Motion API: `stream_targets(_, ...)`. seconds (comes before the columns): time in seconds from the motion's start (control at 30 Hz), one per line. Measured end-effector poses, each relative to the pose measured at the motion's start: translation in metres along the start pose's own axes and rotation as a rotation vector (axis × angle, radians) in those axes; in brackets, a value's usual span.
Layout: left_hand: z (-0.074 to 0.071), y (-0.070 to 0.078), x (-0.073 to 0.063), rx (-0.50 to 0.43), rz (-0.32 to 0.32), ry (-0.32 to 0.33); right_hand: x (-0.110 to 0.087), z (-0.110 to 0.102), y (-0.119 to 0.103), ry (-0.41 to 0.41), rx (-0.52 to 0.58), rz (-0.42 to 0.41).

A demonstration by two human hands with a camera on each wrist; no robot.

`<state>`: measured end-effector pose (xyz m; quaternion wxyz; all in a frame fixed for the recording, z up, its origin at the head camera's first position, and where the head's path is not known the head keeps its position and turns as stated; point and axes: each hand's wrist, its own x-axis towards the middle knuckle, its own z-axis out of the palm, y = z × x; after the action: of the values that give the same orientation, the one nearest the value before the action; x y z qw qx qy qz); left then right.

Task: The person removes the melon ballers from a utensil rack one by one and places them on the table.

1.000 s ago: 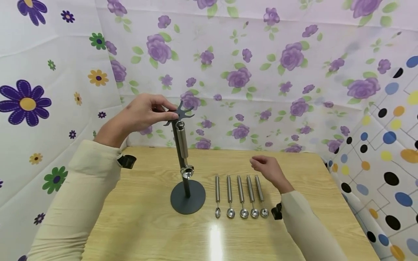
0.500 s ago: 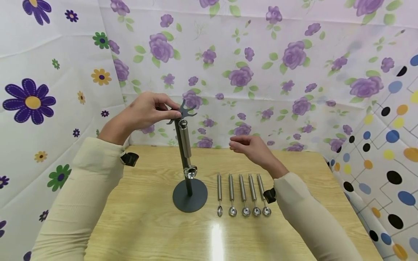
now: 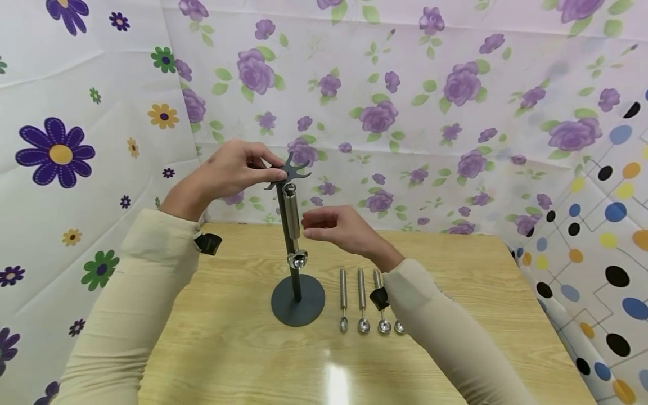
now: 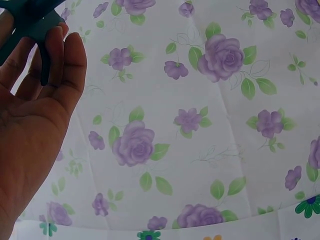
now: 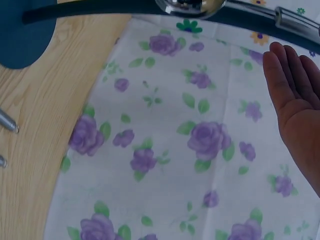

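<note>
My left hand [image 3: 235,171] pinches the dark, branched hook top [image 3: 293,170] of a stand between thumb and fingers. In the left wrist view, fingers curl up around the hook prongs [image 4: 44,62]. A steel scoop [image 3: 293,211] with a cylindrical handle and round bowl hangs from one prong, beside the upright post [image 3: 283,216]. Close to that handle, on its right, is my right hand [image 3: 349,230], fingers extended and thumb apart. The right wrist view shows the fingers just below the scoop handle [image 5: 295,22], seemingly apart from it.
The stand's round base [image 3: 286,315] rests on the wooden table [image 3: 228,349]. Several steel-handled scoops, among them a narrow one [image 3: 343,292], lie in a row right of it; my right sleeve [image 3: 430,315] covers part of them. A flowered cloth [image 3: 354,112] hangs behind.
My right hand has moved left from above the row of scoops to beside the hanging scoop. The left hand keeps its pinch on the stand top. The hanging scoop has turned slightly.
</note>
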<state>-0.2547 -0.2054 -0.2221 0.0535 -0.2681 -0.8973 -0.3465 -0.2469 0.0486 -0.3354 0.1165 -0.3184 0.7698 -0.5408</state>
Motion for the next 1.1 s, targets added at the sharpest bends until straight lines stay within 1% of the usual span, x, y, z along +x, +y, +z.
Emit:
stream_targets(0.13, 0.002, 0.001, 0.003, -0.014, 0.005, -0.010, 0.006, 0.010, 0.001, -0.046, 0.034, -0.087)
stream_targets(0.23, 0.003, 0.002, 0.004, -0.016, 0.006, -0.013, 0.008, 0.015, 0.002, -0.044, 0.041, -0.115)
stream_targets(0.33, 0.004, 0.003, 0.004, -0.024, 0.004, -0.014, 0.008, 0.019, 0.001, -0.038, 0.031, -0.116)
stream_targets(0.47, 0.005, 0.003, 0.002, -0.038, 0.001, -0.012, 0.005, 0.021, 0.000, -0.054, 0.021, -0.107)
stream_targets(0.67, 0.006, 0.000, 0.000, -0.037, 0.011, -0.003, -0.004, 0.011, -0.004, -0.046, 0.011, -0.125)
stream_targets(0.83, 0.005, -0.001, -0.001, -0.025, 0.009, 0.010, -0.014, 0.000, -0.001, -0.048, 0.012, -0.103)
stream_targets(1.1, 0.003, -0.003, 0.000, -0.045, 0.026, 0.029, -0.038, -0.016, 0.025, 0.006, -0.030, -0.004)
